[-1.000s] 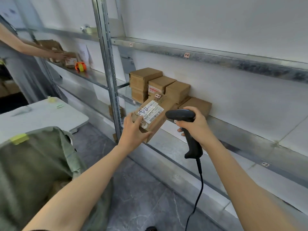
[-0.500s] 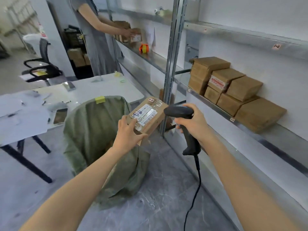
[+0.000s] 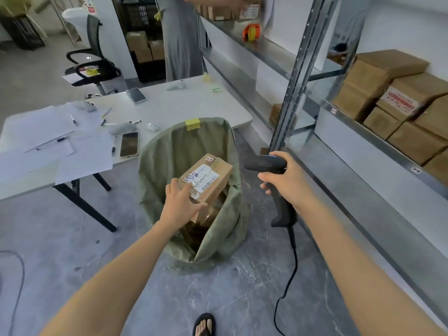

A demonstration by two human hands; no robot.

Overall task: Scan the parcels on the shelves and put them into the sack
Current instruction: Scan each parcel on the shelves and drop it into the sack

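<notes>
The left hand (image 3: 180, 204) holds a brown cardboard parcel with a white barcode label (image 3: 208, 180) by its near end, fingers (image 3: 174, 189) spread over the top face and thumb along the edge, clamped on the box. The parcel hangs tilted, label up, right over the open mouth of the green woven sack (image 3: 157, 166), which stands on the grey floor beside the white tabletop (image 3: 174, 107). The parcel's far end looks level with the sack's rim, so it seems about to drop in rather than already resting there. Darker brown shapes below it inside the sack are probably parcels already bagged, though they are too shadowed to count. The right hand (image 3: 288, 183) has its fingers curled tight round the grip of a black corded handheld barcode scanner (image 3: 264, 162), which is held off to the right of the sack and aimed at nothing in particular; I judge this parcel's scan to be done. A good deal of the task is left: a stack of plain brown cardboard boxes (image 3: 378, 76) sits on the grey metal shelf (image 3: 344, 118) at right, each to be scanned and bagged in turn. A second person in grey clothing (image 3: 181, 40) stands at the far shelving.
</notes>
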